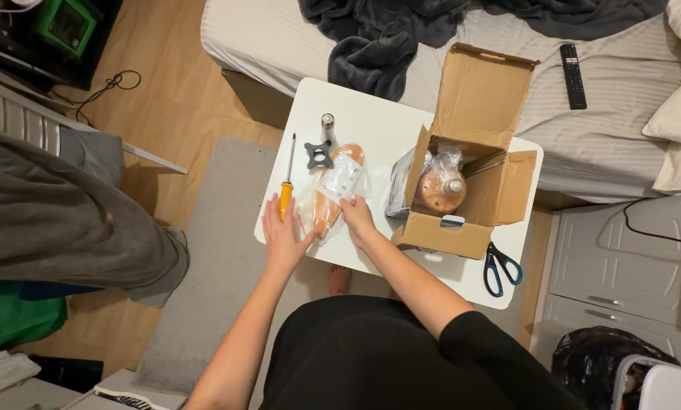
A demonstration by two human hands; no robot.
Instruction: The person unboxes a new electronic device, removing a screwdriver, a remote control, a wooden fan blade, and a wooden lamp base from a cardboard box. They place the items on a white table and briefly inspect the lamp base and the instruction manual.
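Warm indoor light falls from overhead, brightest on the white table (pixel 462 281) (mild glare there); shadows stay soft, corners dim, focus fairly sharp, edges slightly bowed.

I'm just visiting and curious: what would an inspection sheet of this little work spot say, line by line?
Surface: small white table beside a bed.
Job's things: clear plastic bag of wooden parts under both hands; yellow-handled screwdriver at the left fingertips.
Clutter: open cardboard box holding a wrapped round wooden piece; scissors; black cross-shaped bracket; metal cylinder.
Grippers: left hand flat on the bag's edge; right hand pinching the bag.
Cables: black cord on the floor.
Surroundings: dark blanket, remote control, white drawers.
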